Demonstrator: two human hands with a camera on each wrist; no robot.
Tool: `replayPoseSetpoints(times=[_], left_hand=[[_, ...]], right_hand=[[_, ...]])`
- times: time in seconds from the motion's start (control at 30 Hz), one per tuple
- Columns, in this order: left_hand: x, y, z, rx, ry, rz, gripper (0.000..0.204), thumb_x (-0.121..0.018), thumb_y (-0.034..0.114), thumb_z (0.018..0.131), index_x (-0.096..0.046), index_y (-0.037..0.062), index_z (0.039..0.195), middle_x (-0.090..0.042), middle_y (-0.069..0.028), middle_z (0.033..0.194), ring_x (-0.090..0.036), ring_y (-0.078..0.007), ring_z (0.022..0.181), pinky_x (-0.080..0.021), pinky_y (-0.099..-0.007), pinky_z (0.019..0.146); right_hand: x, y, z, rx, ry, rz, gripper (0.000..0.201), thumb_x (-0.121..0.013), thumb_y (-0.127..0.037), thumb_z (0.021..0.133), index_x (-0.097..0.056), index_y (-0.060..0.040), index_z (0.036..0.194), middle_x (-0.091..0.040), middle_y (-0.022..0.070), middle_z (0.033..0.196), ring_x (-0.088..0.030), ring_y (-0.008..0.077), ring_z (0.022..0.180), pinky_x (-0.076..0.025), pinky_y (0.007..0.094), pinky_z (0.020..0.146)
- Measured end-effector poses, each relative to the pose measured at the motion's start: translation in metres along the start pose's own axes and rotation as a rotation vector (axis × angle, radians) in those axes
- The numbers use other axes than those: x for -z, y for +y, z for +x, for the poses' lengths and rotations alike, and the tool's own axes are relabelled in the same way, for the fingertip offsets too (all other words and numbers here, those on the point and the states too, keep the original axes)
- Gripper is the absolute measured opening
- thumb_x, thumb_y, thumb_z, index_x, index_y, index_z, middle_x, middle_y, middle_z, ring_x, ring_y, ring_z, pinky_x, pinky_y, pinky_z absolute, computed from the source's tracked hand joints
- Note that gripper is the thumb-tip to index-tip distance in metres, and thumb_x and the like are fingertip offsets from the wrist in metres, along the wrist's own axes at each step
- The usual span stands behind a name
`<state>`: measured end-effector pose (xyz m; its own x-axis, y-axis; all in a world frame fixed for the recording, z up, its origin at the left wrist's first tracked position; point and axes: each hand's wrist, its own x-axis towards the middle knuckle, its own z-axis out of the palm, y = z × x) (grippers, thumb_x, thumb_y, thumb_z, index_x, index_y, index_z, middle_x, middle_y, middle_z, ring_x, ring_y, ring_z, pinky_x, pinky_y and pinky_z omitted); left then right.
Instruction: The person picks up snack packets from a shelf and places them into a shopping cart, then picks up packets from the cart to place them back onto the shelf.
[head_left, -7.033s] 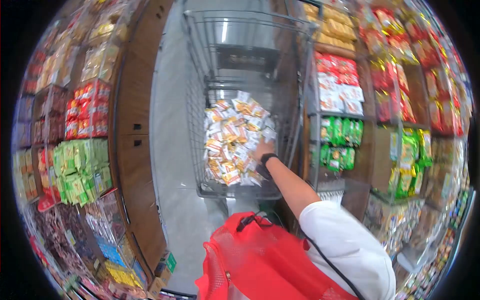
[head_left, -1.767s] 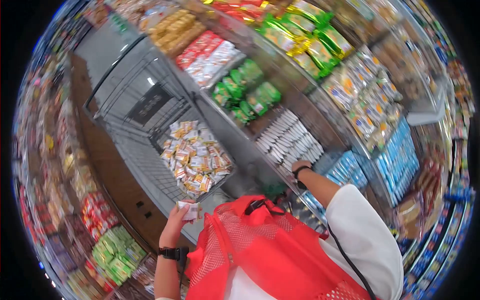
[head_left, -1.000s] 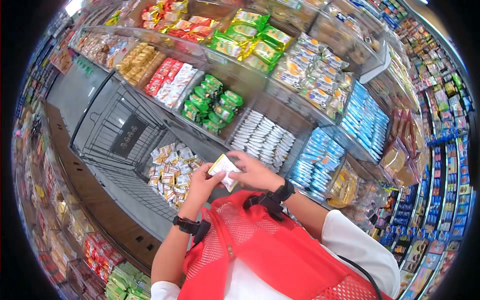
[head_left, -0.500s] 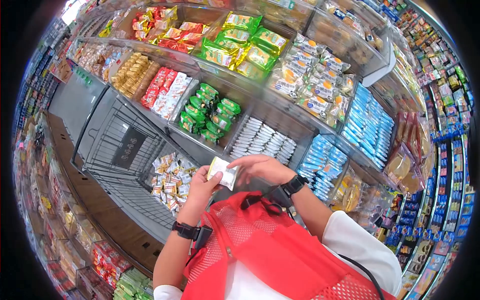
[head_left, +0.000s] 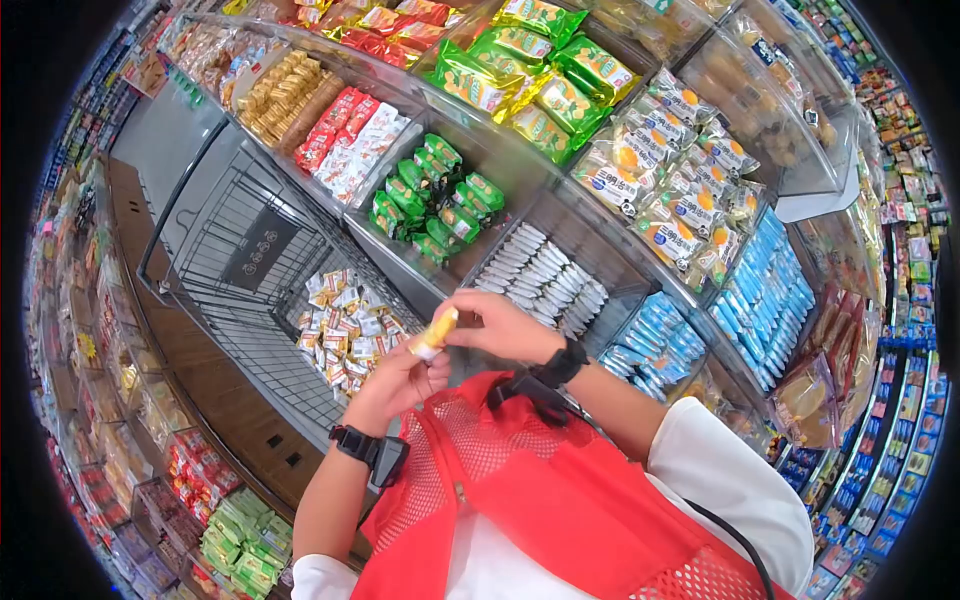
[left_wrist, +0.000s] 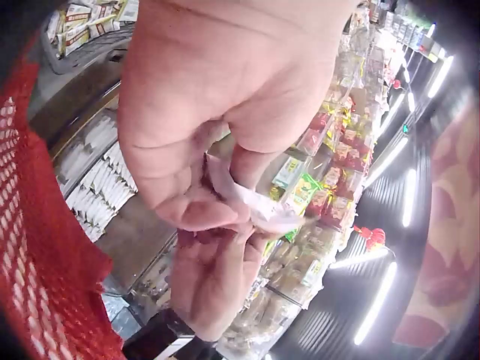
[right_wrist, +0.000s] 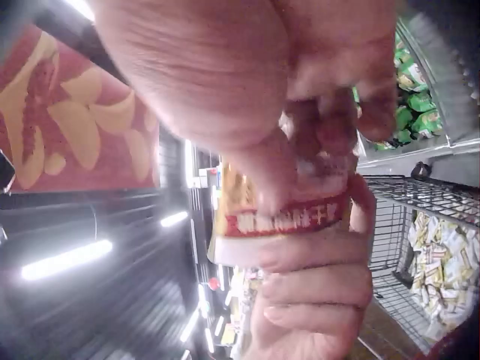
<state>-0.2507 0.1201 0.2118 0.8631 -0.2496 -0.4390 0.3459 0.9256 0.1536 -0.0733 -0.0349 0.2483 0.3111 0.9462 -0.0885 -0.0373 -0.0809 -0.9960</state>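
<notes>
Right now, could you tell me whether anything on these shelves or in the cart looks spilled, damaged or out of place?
Nothing stands out. The shelf bins hold orderly rows of packets, and the cart holds a loose heap of small packets inside its basket. Both hands, left hand and right hand, hold one small snack packet, which looks intact.

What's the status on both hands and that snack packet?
Left hand and right hand both pinch one yellow snack packet at chest height. Shopping cart alongside holds more packets. Nothing between the hands and the shelf.
</notes>
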Motion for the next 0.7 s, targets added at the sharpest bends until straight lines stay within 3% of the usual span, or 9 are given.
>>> replayPoseSetpoints(times=[0.03, 0.13, 0.23, 0.27, 0.33, 0.47, 0.53, 0.6, 0.7], left_hand=[[0.004, 0.002, 0.005, 0.055, -0.091, -0.049, 0.043, -0.047, 0.038, 0.106, -0.051, 0.0055, 0.133, -0.062, -0.0073, 0.094, -0.056, -0.0152, 0.076, -0.049, -0.0281, 0.072], [-0.013, 0.013, -0.003, 0.082, 0.229, 0.181, 0.045, -0.041, 0.042, 0.106, -0.049, 0.007, 0.134, -0.066, -0.0138, 0.102, -0.062, -0.0224, 0.084, -0.051, -0.0347, 0.077], [0.026, 0.014, -0.031, -0.082, 0.42, 0.183, 0.045, -0.047, 0.04, 0.104, -0.049, 0.0077, 0.135, -0.066, -0.0153, 0.112, -0.064, -0.0265, 0.092, -0.051, -0.0356, 0.078], [0.045, 0.017, -0.045, -0.15, 0.496, 0.118, 0.045, -0.049, 0.04, 0.103, -0.049, 0.008, 0.135, -0.065, -0.0133, 0.111, -0.063, -0.0254, 0.092, -0.05, -0.0344, 0.078], [0.109, 0.011, -0.088, -0.306, 0.521, -0.001, 0.046, -0.054, 0.038, 0.1, -0.05, 0.0082, 0.135, -0.062, -0.0096, 0.112, -0.058, -0.0227, 0.093, -0.048, -0.033, 0.079], [0.166, -0.024, -0.181, -0.438, 0.791, -0.004, 0.043, -0.055, 0.037, 0.1, -0.049, 0.0072, 0.131, -0.058, -0.0081, 0.114, -0.054, -0.0211, 0.095, -0.046, -0.034, 0.084], [0.16, -0.033, -0.191, -0.469, 0.924, 0.021, 0.04, -0.054, 0.035, 0.1, -0.049, 0.0064, 0.127, -0.059, -0.0089, 0.115, -0.056, -0.0212, 0.095, -0.048, -0.0338, 0.081], [0.201, -0.078, -0.241, -0.422, 1.164, -0.074, 0.026, -0.058, 0.034, 0.096, -0.054, 0.0134, 0.113, -0.061, -0.0023, 0.091, -0.059, -0.0194, 0.08, -0.048, -0.0329, 0.07], [0.272, -0.142, -0.304, -0.192, 1.251, 0.068, 0.031, -0.053, 0.032, 0.099, -0.052, 0.0129, 0.123, -0.065, -0.0103, 0.106, -0.063, -0.0231, 0.091, -0.051, -0.0344, 0.072]], right_hand=[[0.002, 0.009, 0.002, -0.018, 0.069, -0.072, 0.019, -0.069, -0.01, 0.089, -0.063, 0.0011, 0.104, -0.06, 0.0071, 0.097, -0.057, 0.0145, 0.087, -0.047, 0.03, 0.077], [0.017, 0.077, 0.0, -0.043, 0.273, -0.269, 0.021, -0.067, -0.018, 0.092, -0.058, 0.0011, 0.097, -0.061, 0.0115, 0.092, -0.062, 0.019, 0.072, -0.052, 0.0328, 0.064], [0.045, 0.073, -0.018, -0.597, 0.494, 0.392, 0.027, -0.061, -0.024, 0.096, -0.054, -0.0005, 0.108, -0.064, 0.0153, 0.093, -0.065, 0.0215, 0.056, -0.055, 0.0345, 0.049], [0.053, 0.091, -0.021, -0.622, 0.582, 0.284, 0.032, -0.056, -0.028, 0.099, -0.05, -0.0021, 0.117, -0.067, 0.0171, 0.092, -0.066, 0.0227, 0.047, -0.055, 0.0346, 0.039], [0.075, 0.123, -0.027, -0.58, 0.719, 0.102, 0.033, -0.057, -0.028, 0.098, -0.052, -0.0026, 0.118, -0.068, 0.0178, 0.089, -0.067, 0.0235, 0.049, -0.055, 0.036, 0.043], [0.11, 0.194, -0.009, -0.618, 0.9, -0.219, 0.041, -0.065, -0.024, 0.094, -0.056, -0.0026, 0.128, -0.068, 0.0166, 0.084, -0.069, 0.024, 0.054, -0.053, 0.0336, 0.045], [0.13, 0.288, 0.005, -0.393, 1.07, -0.689, 0.039, -0.068, -0.025, 0.091, -0.061, -0.0037, 0.124, -0.069, 0.0165, 0.083, -0.068, 0.0232, 0.053, -0.052, 0.0331, 0.045], [0.139, 0.312, 0.024, -0.095, 1.267, -1.116, 0.035, -0.073, -0.028, 0.089, -0.066, -0.007, 0.116, -0.068, 0.0122, 0.074, -0.065, 0.0197, 0.049, -0.05, 0.0332, 0.042], [0.136, 0.275, 0.048, -0.603, 1.226, -0.144, 0.04, -0.072, -0.041, 0.089, -0.069, -0.0054, 0.106, -0.068, 0.0165, 0.068, -0.063, 0.0226, 0.043, -0.053, 0.0367, 0.049]])
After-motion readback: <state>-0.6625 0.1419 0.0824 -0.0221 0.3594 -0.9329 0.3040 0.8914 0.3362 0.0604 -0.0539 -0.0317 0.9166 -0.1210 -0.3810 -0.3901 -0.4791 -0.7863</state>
